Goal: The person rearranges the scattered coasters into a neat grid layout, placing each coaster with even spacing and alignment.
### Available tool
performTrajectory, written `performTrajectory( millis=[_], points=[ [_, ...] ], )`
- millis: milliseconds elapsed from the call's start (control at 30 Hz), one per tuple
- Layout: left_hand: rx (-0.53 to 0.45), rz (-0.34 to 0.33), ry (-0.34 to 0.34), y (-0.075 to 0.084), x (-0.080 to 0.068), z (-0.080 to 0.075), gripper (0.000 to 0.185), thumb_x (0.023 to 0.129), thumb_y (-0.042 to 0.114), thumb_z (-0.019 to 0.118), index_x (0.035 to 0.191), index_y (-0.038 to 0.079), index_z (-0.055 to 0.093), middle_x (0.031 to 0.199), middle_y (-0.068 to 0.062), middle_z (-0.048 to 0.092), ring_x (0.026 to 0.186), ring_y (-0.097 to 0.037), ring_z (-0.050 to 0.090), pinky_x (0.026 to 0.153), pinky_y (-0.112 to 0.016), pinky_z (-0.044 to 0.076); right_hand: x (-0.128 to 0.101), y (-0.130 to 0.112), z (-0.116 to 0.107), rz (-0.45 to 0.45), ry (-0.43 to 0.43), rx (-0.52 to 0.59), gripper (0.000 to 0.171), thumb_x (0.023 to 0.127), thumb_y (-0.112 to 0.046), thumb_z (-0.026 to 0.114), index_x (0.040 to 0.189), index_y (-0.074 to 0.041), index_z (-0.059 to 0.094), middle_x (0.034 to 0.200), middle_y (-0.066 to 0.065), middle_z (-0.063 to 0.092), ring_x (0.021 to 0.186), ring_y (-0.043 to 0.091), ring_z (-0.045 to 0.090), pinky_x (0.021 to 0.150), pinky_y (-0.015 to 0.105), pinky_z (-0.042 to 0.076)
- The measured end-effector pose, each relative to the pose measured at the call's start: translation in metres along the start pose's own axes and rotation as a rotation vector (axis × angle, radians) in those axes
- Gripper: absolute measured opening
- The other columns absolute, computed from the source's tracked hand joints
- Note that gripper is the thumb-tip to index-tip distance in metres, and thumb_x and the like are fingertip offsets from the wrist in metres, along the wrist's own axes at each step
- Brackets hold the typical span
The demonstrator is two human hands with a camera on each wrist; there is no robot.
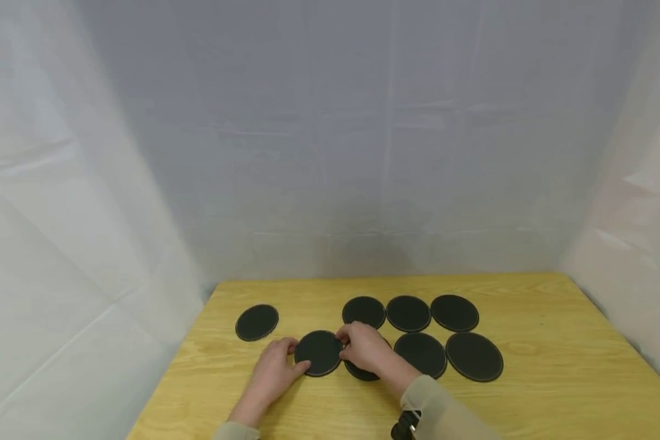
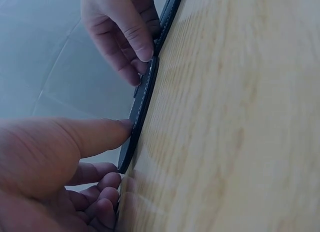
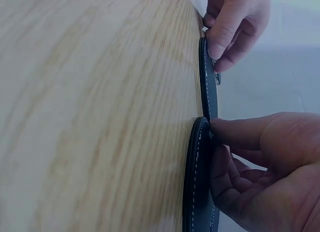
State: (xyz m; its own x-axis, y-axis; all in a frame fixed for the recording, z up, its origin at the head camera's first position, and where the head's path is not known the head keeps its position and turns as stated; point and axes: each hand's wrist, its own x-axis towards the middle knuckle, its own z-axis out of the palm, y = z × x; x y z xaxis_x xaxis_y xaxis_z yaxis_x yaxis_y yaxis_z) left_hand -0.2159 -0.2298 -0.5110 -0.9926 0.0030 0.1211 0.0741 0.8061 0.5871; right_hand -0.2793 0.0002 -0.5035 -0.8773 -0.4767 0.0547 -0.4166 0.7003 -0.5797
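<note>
Both hands pinch one black coaster [image 1: 319, 352]: left hand [image 1: 275, 365] on its left edge, right hand [image 1: 365, 346] on its right, covering another coaster [image 1: 360, 370]. Five coasters sit arranged right of it; one stray coaster [image 1: 256, 321] lies left-rear. Judged roughly three-quarters arranged.

My coasters [image 1: 318, 352] are black with pale stitched edges; my table [image 1: 555, 366] is yellow wood grain, my sleeve [image 1: 445, 409] beige.
</note>
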Motion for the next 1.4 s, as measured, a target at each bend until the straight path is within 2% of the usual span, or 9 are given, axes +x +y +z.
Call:
performTrajectory(
  millis=[233, 367, 533, 633, 767, 867, 1100, 1267, 1400],
  points=[
    [-0.057, -0.02, -0.004, -0.001, 0.0, -0.006, 0.056, 0.095, 0.023, 0.09, 0.135, -0.008, 0.067, 0.121, -0.019, 0.07, 0.115, -0.039, 0.068, 0.104, -0.06, 0.054, 0.005, -0.001, -0.005, -0.042, -0.024, 0.016, 0.036, 0.091, -0.006, 0.091, 0.125, -0.002, 0.079, 0.106, 0.005, 0.069, 0.098, 0.024, 0.068, 0.089, 0.044, 0.06],
    [-0.069, -0.006, 0.007, -0.003, -0.002, -0.011, 0.059, 0.094, 0.022, 0.09, 0.138, -0.009, 0.066, 0.12, -0.019, 0.068, 0.109, -0.034, 0.067, 0.099, -0.057, 0.057, 0.005, -0.003, -0.007, -0.047, -0.03, 0.013, 0.038, 0.092, -0.007, 0.091, 0.127, -0.001, 0.078, 0.112, 0.008, 0.068, 0.101, 0.027, 0.068, 0.09, 0.046, 0.06],
    [-0.042, 0.016, 0.049, -0.009, -0.004, -0.021, 0.058, 0.096, 0.021, 0.089, 0.139, -0.009, 0.066, 0.119, -0.02, 0.066, 0.105, -0.033, 0.067, 0.09, -0.053, 0.059, 0.007, -0.006, -0.009, -0.064, 0.001, -0.025, 0.039, 0.094, -0.011, 0.091, 0.129, -0.001, 0.077, 0.115, 0.01, 0.069, 0.106, 0.03, 0.07, 0.093, 0.048, 0.06],
    [0.014, 0.013, 0.075, -0.012, -0.003, -0.032, 0.057, 0.098, 0.022, 0.087, 0.141, -0.008, 0.065, 0.125, -0.023, 0.066, 0.112, -0.04, 0.068, 0.095, -0.056, 0.058, 0.013, -0.008, -0.011, -0.074, 0.011, -0.015, 0.04, 0.095, -0.013, 0.09, 0.13, -0.001, 0.076, 0.113, 0.01, 0.07, 0.102, 0.029, 0.07, 0.09, 0.048, 0.06],
    [0.09, 0.02, 0.107, -0.018, 0.002, -0.044, 0.054, 0.101, 0.022, 0.084, 0.141, -0.008, 0.065, 0.129, -0.026, 0.066, 0.118, -0.044, 0.066, 0.101, -0.06, 0.055, 0.024, -0.014, -0.013, -0.064, -0.001, -0.008, 0.044, 0.096, -0.018, 0.089, 0.135, -0.002, 0.074, 0.113, 0.009, 0.072, 0.098, 0.026, 0.069, 0.088, 0.047, 0.059],
    [0.103, 0.024, 0.116, -0.024, 0.007, -0.052, 0.053, 0.102, 0.021, 0.082, 0.142, -0.009, 0.064, 0.131, -0.027, 0.066, 0.119, -0.045, 0.066, 0.101, -0.06, 0.055, 0.034, -0.018, -0.013, -0.052, -0.024, 0.003, 0.048, 0.098, -0.022, 0.088, 0.139, -0.003, 0.072, 0.115, 0.01, 0.074, 0.097, 0.025, 0.07, 0.087, 0.046, 0.059],
    [0.107, -0.02, 0.077, -0.038, 0.02, -0.068, 0.058, 0.107, 0.025, 0.077, 0.149, -0.01, 0.058, 0.139, -0.033, 0.062, 0.126, -0.05, 0.062, 0.104, -0.065, 0.052, 0.054, -0.03, -0.006, -0.034, -0.034, 0.083, 0.052, 0.099, -0.023, 0.086, 0.143, -0.001, 0.069, 0.115, 0.011, 0.073, 0.093, 0.023, 0.069, 0.085, 0.046, 0.059],
    [0.129, -0.062, 0.06, -0.052, 0.029, -0.075, 0.06, 0.109, 0.027, 0.073, 0.152, -0.012, 0.055, 0.142, -0.035, 0.06, 0.129, -0.053, 0.059, 0.105, -0.067, 0.05, 0.064, -0.038, 0.005, -0.039, -0.033, 0.065, 0.05, 0.1, -0.022, 0.084, 0.143, 0.0, 0.069, 0.114, 0.011, 0.074, 0.096, 0.024, 0.069, 0.087, 0.046, 0.059],
    [0.143, -0.081, 0.061, -0.06, 0.033, -0.078, 0.06, 0.109, 0.026, 0.073, 0.149, -0.014, 0.055, 0.136, -0.036, 0.062, 0.124, -0.054, 0.062, 0.101, -0.066, 0.052, 0.069, -0.043, 0.011, -0.028, -0.033, 0.053, 0.051, 0.101, -0.021, 0.082, 0.145, 0.001, 0.067, 0.117, 0.015, 0.074, 0.099, 0.027, 0.071, 0.089, 0.047, 0.059]
  ],
)
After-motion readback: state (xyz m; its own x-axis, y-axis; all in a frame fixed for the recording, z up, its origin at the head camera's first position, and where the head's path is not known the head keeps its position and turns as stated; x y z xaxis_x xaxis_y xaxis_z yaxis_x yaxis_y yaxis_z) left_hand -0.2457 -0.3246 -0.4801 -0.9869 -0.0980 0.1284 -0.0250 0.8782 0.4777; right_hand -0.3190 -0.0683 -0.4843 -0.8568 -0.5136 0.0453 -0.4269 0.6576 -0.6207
